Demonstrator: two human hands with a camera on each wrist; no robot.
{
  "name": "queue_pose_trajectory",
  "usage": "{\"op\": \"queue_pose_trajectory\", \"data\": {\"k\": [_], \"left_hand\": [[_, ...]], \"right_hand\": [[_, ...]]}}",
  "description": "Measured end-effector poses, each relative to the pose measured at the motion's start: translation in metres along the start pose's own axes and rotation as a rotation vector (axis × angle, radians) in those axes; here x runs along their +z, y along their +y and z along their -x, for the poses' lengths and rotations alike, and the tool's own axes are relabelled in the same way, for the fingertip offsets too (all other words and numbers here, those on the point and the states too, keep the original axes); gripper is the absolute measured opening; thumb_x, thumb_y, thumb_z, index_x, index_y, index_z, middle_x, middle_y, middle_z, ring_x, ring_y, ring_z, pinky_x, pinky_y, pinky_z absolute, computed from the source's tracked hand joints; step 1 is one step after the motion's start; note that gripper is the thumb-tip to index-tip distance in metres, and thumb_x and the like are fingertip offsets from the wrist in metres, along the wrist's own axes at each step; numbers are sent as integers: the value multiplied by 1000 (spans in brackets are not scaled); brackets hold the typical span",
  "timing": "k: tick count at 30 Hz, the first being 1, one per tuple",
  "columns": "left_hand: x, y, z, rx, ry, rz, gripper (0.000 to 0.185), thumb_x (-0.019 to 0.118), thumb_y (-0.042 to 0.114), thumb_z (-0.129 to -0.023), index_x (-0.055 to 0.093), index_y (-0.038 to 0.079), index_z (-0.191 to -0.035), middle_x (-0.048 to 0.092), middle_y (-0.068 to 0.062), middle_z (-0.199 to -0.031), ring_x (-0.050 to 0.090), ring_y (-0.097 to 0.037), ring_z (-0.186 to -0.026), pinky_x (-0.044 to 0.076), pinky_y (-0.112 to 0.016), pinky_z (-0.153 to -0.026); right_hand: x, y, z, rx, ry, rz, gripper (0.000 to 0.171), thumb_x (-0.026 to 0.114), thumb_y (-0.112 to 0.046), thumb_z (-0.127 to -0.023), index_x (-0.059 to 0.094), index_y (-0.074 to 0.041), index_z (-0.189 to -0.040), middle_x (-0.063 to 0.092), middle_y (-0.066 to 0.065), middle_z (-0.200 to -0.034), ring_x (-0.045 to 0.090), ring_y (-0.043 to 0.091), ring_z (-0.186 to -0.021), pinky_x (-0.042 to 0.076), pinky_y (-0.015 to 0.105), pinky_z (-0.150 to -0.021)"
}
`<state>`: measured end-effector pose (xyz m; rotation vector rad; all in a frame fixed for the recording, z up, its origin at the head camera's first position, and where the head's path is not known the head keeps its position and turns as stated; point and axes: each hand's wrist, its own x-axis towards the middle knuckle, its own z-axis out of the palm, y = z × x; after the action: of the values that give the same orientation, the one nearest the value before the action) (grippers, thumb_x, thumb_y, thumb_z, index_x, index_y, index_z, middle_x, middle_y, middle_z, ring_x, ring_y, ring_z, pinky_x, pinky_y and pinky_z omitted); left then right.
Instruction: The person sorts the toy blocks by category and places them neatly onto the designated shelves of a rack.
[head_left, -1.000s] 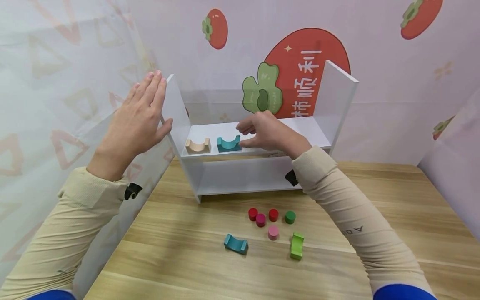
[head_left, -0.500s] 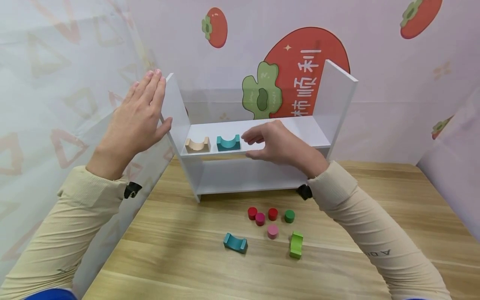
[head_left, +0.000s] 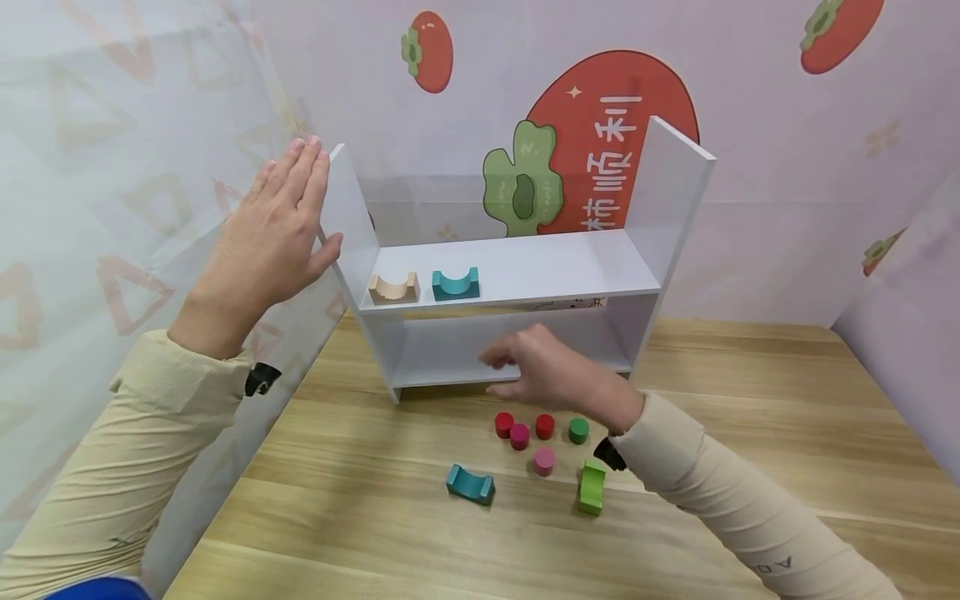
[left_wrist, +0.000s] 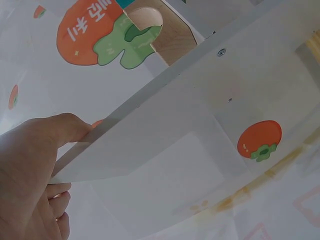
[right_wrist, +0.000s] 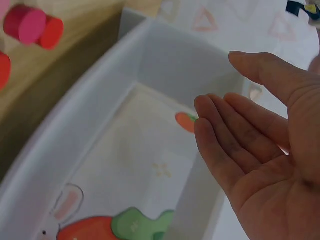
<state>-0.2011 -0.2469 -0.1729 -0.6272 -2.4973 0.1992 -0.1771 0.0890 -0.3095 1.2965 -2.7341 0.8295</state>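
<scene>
A small white shelf stands on the wooden table. On its upper board sit a beige arch block and a teal arch block. My left hand lies flat against the shelf's left side panel, fingers straight, thumb on the panel's edge. My right hand hovers empty and relaxed in front of the lower board, just above the round pegs; its palm shows in the right wrist view. Red pegs, a green peg and a pink peg lie below it.
A second teal arch block and a green arch block lie on the table near the pegs. Patterned fabric walls close in behind, left and right.
My right hand has left the upper board, where it was beside the teal arch, and dropped down to in front of the lower board above the pegs. The left hand stayed put.
</scene>
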Motion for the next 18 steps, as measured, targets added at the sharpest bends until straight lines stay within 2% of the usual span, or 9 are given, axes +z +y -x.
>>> {"op": "queue_pose_trajectory", "data": {"k": [4,9,11,12,18], "left_hand": [[0,0,-1,1,5,5,89,66,19,-97,15,-9,-165,17,-27,-175,16,-41,-165,18,-59,-133],[0,0,0,5,16,9,89,65,19,-97,15,-9,-165,17,-27,-175,16,-41,-165,17,-59,-134],[0,0,0,4,18,7,88,65,19,-97,16,-9,-165,17,-27,-175,17,-41,-165,18,-59,-134],[0,0,0,3,16,6,88,65,19,-97,16,-9,-165,17,-27,-175,16,-41,-165,18,-58,-134],[-1,1,0,0,6,5,89,65,20,-97,15,-9,-165,17,-27,-175,16,-41,-165,17,-58,-134]], "right_hand": [[19,-4,8,7,-53,-38,38,85,-11,-89,76,-1,-125,79,13,-121,78,22,-111,64,29,-92],[43,-6,18,4,-112,-65,37,84,-11,-89,76,-1,-124,80,13,-118,79,18,-99,63,20,-83],[54,-5,23,-6,-128,-78,37,84,-10,-89,75,1,-124,80,14,-117,79,19,-97,63,20,-81],[59,-5,25,-11,-135,-72,37,84,-10,-89,75,1,-124,80,14,-117,78,20,-103,63,20,-83],[84,-3,36,25,-200,-72,36,84,-12,-89,76,-1,-123,79,12,-117,76,19,-104,62,22,-86]]}}
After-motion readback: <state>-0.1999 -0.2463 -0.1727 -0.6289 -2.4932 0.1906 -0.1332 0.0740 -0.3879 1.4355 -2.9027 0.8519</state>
